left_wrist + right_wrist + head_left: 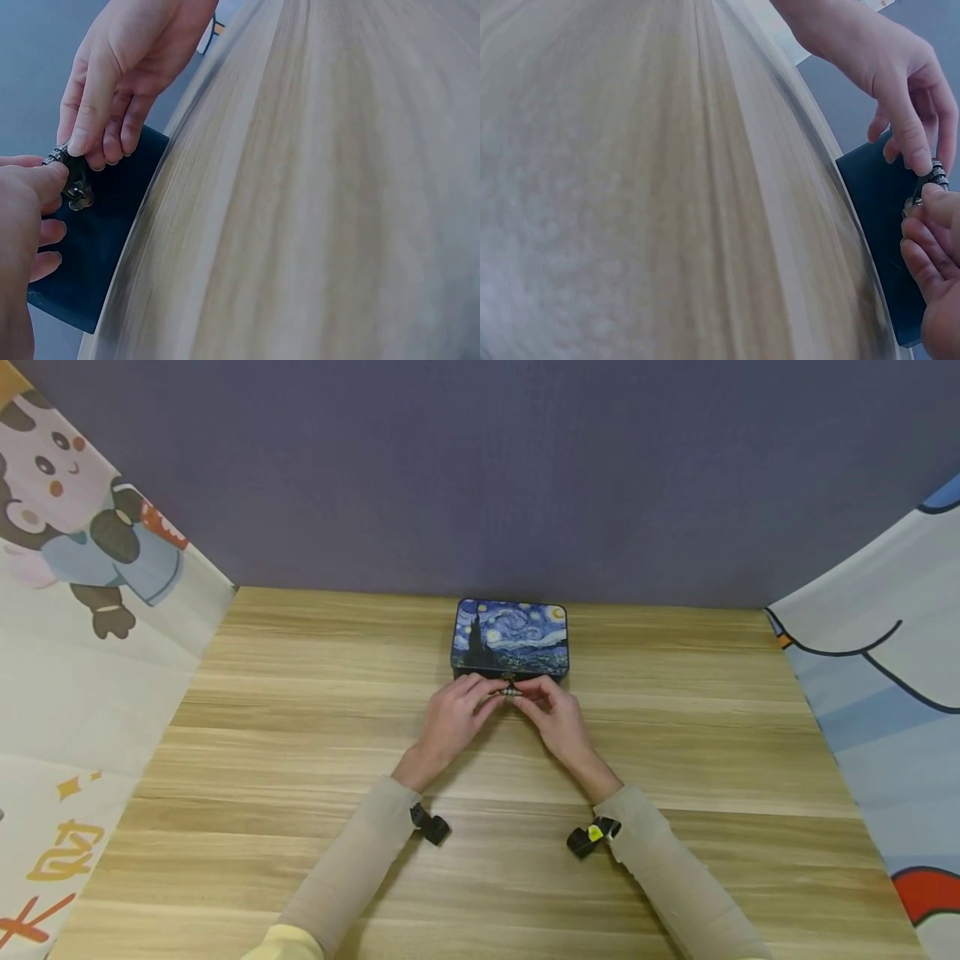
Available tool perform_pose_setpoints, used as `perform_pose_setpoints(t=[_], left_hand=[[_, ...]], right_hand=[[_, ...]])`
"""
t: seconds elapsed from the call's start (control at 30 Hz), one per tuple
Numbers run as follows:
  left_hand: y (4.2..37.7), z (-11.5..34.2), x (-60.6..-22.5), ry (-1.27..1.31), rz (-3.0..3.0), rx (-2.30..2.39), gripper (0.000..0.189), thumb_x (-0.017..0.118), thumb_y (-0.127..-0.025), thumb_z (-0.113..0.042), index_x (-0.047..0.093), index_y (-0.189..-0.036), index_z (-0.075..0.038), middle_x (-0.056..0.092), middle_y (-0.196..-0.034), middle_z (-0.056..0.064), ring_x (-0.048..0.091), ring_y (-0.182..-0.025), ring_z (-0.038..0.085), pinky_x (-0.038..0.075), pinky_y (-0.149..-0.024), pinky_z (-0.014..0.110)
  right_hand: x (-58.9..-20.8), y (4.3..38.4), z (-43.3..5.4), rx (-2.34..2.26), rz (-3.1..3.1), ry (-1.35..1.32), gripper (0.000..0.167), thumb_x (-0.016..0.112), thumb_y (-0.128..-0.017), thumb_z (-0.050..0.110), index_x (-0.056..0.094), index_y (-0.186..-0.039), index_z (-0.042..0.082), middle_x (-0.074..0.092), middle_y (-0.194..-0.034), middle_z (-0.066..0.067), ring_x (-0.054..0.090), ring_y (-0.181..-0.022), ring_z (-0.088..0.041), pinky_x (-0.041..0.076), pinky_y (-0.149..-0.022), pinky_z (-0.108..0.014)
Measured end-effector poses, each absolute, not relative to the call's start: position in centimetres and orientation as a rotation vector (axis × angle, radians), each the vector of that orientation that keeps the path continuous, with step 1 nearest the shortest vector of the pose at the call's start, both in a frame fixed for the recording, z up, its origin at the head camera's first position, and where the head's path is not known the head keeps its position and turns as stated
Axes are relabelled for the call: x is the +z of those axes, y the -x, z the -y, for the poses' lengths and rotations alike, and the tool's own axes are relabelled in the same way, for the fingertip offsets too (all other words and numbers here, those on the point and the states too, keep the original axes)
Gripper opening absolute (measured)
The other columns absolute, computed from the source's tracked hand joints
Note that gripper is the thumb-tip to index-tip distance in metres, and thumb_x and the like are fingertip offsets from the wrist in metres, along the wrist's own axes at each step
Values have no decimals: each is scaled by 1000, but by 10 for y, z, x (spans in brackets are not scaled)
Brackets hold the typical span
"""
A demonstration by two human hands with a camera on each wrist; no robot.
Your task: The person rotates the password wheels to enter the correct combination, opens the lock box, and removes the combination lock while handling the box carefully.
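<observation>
A tin box (513,635) with a starry night painting on its lid stands at the far side of the table, lid down. At its front hangs a small combination padlock (511,692) with a row of number dials, seen closer in the right wrist view as a ridged metal cylinder (938,174). My left hand (452,714) pinches one end of the padlock between thumb and fingers. The other end is pinched by my right hand (558,718). Beside the dials, a metal clasp (80,196) shows against the box's dark front. Fingertips cover part of the padlock.
The wood-grain table (337,693) spreads around the box. A plain dark blue-grey wall (495,477) rises right behind it. Printed cartoon panels flank the table at left (112,610) and right (885,710).
</observation>
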State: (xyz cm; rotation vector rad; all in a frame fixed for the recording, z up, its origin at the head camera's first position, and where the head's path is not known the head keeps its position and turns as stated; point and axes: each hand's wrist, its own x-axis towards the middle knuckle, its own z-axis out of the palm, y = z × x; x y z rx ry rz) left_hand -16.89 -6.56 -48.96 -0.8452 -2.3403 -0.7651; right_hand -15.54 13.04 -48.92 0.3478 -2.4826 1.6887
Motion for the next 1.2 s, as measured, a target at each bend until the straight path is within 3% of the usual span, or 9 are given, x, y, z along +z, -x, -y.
perform_pose_setpoints(t=[1.2], left_hand=[[170,68,-490,856,2347,-786,22,84,-88,-14,78,-109,-11,77,-100,1,69,-85,16,60,-78,27]], right_hand=[[-492,156,-130,1669,2464,-368,19,73,-95,5,70,-113,-1,74,-106,-17,69,-94,-29,54,-80,-18]])
